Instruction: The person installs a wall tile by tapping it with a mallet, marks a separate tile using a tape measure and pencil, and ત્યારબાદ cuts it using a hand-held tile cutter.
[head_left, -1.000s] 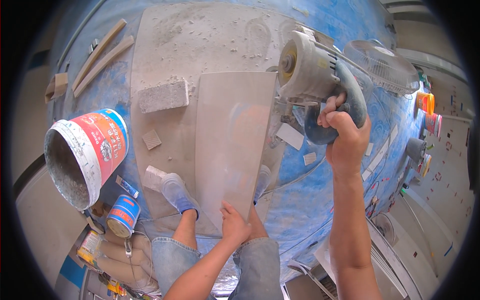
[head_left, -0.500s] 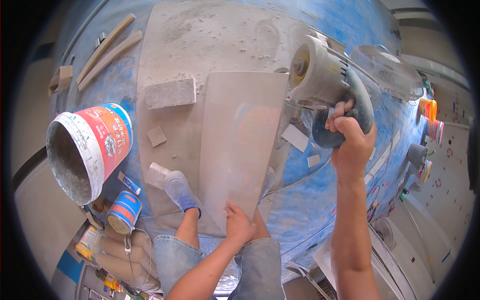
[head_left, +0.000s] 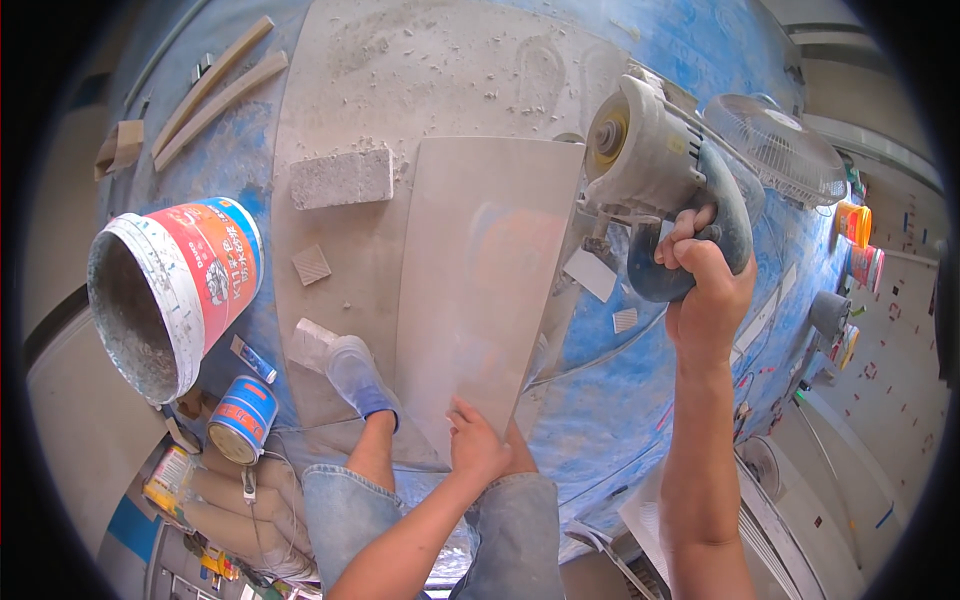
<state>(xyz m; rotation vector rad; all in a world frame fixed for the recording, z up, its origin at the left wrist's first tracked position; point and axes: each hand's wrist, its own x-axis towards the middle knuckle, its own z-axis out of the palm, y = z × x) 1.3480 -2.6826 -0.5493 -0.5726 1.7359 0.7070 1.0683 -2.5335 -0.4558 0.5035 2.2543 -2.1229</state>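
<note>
My right hand (head_left: 703,275) is wrapped round the dark D-shaped handle of a dusty tile cutter (head_left: 640,150), held up beside the far right edge of the tile. A long, glossy pale tile (head_left: 480,260) lies between my feet, narrowing toward me. At its near end my left hand (head_left: 477,443) grips the edge with curled fingers; those beneath are hidden. A rough grey block (head_left: 342,179) rests left of the tile's far half. One foot in a pale shoe (head_left: 357,375) stands left of the tile; the other is mostly hidden behind its right edge.
A large bucket (head_left: 220,265) lies tipped at left, near a smaller blue can (head_left: 243,418). Wooden strips (head_left: 220,108) lie far left. A fan (head_left: 775,145) stands beyond the cutter. Small tile offcuts (head_left: 590,274) and a cord (head_left: 600,362) lie on the blue floor sheet (head_left: 590,430).
The view has shifted slightly. My right hand and the tile cutter stay nearly in place beside the tile, and my left hand keeps its hold on the near end.
</note>
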